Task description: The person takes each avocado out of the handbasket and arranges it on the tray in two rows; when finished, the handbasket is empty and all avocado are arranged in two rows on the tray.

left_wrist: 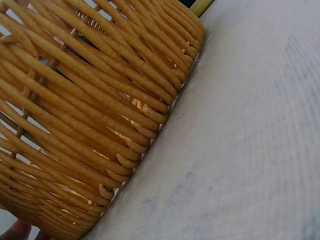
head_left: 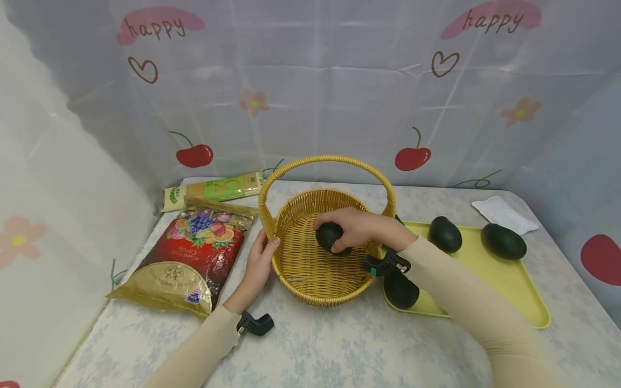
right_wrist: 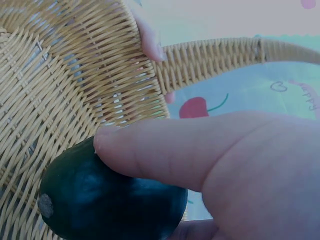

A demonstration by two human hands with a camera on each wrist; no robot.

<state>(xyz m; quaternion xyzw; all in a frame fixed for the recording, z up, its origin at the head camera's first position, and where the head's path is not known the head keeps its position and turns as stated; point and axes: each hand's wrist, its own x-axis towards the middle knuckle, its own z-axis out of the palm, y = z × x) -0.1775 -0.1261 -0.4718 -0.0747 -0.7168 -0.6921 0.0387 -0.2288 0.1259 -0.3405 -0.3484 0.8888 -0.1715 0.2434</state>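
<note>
A yellow wicker basket [head_left: 322,298] with a tall arched handle stands upright mid-table. My right hand [head_left: 356,229] is inside it, gripping a dark green avocado [head_left: 328,235]. In the right wrist view the thumb lies across the avocado [right_wrist: 115,200], whose stem end shows; the other fingers are mostly hidden. My left hand [head_left: 259,264] holds the basket's left rim near the handle's base, thumb over the edge. The left wrist view is mostly filled by the basket's woven side [left_wrist: 100,115], with fingertips just visible at the lower left.
Right of the basket lies a yellow tray [head_left: 485,285] with several avocados, including one at its right [head_left: 504,241]. A white cloth [head_left: 502,213] lies behind the tray. On the left are a red-and-gold candy bag [head_left: 194,258] and a long green-and-yellow packet [head_left: 220,188].
</note>
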